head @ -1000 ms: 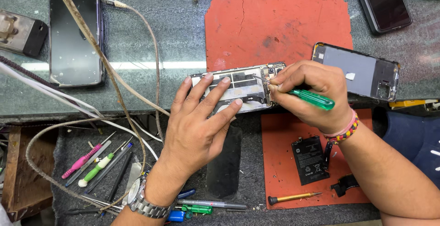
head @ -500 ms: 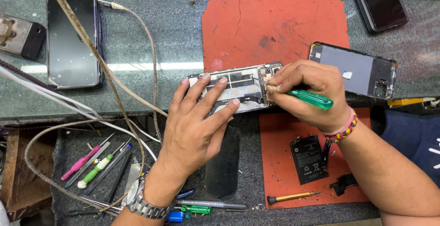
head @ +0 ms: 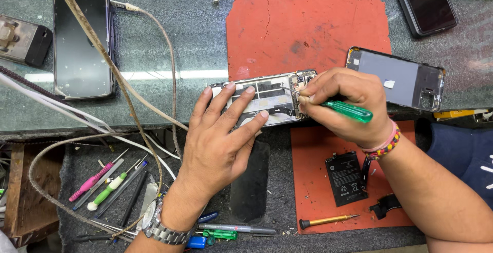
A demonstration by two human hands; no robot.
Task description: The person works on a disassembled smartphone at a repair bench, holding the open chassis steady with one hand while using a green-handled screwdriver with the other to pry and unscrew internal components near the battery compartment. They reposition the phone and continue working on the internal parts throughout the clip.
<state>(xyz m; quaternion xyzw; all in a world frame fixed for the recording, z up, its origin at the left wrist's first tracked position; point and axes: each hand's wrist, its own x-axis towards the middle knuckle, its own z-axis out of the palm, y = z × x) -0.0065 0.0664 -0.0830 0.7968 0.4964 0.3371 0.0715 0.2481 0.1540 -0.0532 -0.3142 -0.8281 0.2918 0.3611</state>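
- Glass-topped bench is carrying everything; big red mat is lying at top centre, a second red mat is sitting lower right on the dark lower shelf.
- Black phone is lying screen-up at far left with a cable plugged into its top end; another dark phone is sitting at top right.
- Opened phone is lying back-off at the bench's front edge, half on the big red mat, internals facing up.
- Detached back cover is lying just beside it on the right.
- Left hand is pressing down flat, fingers spread over the opened phone – pinning it, not closed around anything.
- Right hand is closed around a green-handled screwdriver, tip sitting at the phone's camera-end corner.
- Loose battery is lying on the lower mat, well apart from the phone.
- Yellow-handled screwdriver is lying near the mat's front edge; pink and green tools are sitting lower left.
- Risks, as I'm judging them: tip could be slipping off and gouging the board or a flex, since the driver is coming in at a shallow angle; phone is overhanging the bench edge, so a lapse in left-hand pressure could be tipping it off; any freed screw could be rolling off into the clutter below.
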